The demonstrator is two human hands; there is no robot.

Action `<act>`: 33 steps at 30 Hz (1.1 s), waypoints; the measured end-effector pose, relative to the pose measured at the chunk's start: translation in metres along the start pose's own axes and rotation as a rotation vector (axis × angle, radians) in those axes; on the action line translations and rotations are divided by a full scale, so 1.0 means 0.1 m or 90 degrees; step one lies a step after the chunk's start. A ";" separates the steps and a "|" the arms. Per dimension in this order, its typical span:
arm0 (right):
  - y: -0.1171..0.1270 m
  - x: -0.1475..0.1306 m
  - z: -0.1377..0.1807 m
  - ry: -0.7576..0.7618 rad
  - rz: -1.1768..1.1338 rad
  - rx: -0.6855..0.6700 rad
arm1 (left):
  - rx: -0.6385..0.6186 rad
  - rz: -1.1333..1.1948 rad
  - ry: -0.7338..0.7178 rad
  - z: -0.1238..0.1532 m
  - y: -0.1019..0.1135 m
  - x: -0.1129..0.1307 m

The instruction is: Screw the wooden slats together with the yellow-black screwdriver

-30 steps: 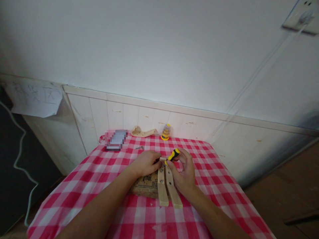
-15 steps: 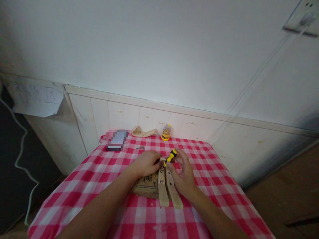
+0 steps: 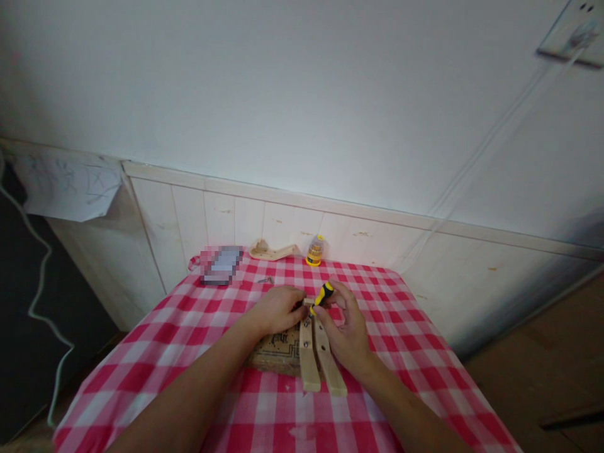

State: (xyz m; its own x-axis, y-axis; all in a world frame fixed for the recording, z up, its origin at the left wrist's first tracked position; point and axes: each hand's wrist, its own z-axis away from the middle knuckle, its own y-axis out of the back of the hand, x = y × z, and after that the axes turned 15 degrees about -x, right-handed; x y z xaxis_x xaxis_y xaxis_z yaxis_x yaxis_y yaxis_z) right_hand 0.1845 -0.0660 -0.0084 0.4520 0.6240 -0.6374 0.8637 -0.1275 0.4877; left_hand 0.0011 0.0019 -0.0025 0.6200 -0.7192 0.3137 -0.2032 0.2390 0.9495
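A yellow and black screwdriver [image 3: 324,293] is in my right hand [image 3: 352,333], tilted, with its handle pinched between the fingers and thumb. Its lower tip points at a screw in the left curved wooden leg [image 3: 309,365], which has dark metal fittings along it. My left hand [image 3: 282,309] is closed around the far end of this wooden part, where its fingertips are partly hidden. A second curved wooden leg [image 3: 333,371] with dark holes lies beside it, under my right hand. Both legs rest across a brown board with black printing [image 3: 274,355].
On the red and white checked cloth [image 3: 255,415] are some small metal screws [image 3: 267,280]. Along the wall stand a phone [image 3: 221,265], partly blurred, a curved wooden piece [image 3: 271,251] and a yellow-capped bit container [image 3: 314,251].
The screwdriver handle has turned and shifted slightly in my right fingers. My left hand and the wooden legs stay where they were.
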 end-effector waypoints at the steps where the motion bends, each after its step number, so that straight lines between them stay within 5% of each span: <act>1: 0.00 0.00 0.00 0.000 -0.001 0.001 | -0.002 0.002 0.001 0.00 0.00 0.00; 17: 0.00 -0.02 0.05 0.024 -0.008 0.071 | -0.003 -0.015 0.012 0.00 0.00 0.01; 33: 0.02 -0.07 0.10 0.059 0.006 0.002 | 0.002 0.001 0.005 0.01 0.02 0.02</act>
State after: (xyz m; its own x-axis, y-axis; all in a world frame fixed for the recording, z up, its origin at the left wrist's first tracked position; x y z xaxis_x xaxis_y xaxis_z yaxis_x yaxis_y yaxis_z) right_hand 0.1851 -0.0785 -0.0089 0.4375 0.6917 -0.5746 0.8603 -0.1359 0.4914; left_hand 0.0008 0.0006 -0.0002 0.6258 -0.7133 0.3155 -0.2070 0.2381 0.9489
